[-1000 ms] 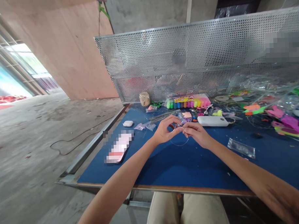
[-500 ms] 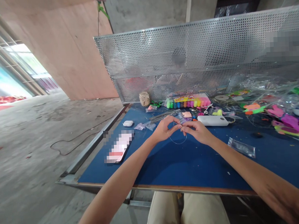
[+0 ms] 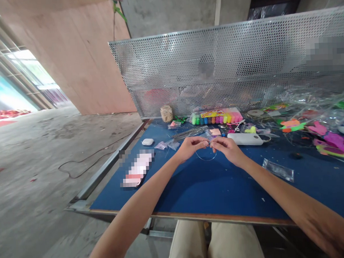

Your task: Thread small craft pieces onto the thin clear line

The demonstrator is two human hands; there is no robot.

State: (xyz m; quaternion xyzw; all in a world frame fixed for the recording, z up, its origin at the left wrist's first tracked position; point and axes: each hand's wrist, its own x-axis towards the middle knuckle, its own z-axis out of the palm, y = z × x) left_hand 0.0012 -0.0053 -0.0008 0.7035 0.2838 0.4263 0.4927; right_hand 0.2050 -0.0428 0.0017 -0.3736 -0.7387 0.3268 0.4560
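Observation:
A thin wire (image 3: pixel 206 159) curves in a loop below my fingers, above the blue tabletop (image 3: pixel 196 192). My left hand (image 3: pixel 191 148) pinches it between thumb and forefinger. Close against those fingertips, my right hand (image 3: pixel 227 149) is also closed on the wire. The wire's ends are hidden between the fingertips. Just behind my hands lies a bundle of straight thin metal wires (image 3: pixel 190 133). A white oblong device (image 3: pixel 244 139) with a cord rests beyond my right hand.
A phone (image 3: pixel 139 168) and a white earbud case (image 3: pixel 147 142) lie at left. Behind are small plastic bags (image 3: pixel 161 145), a pack of coloured clay (image 3: pixel 216 117) and a stone-like lump (image 3: pixel 166 113). Colourful foam-like pieces (image 3: pixel 334 140) crowd the right. A perforated metal panel (image 3: pixel 226 63) borders the back.
Both hands have shifted slightly, with the left fingers now lower and flatter. The wire loop hangs a little higher and shallower below the fingertips.

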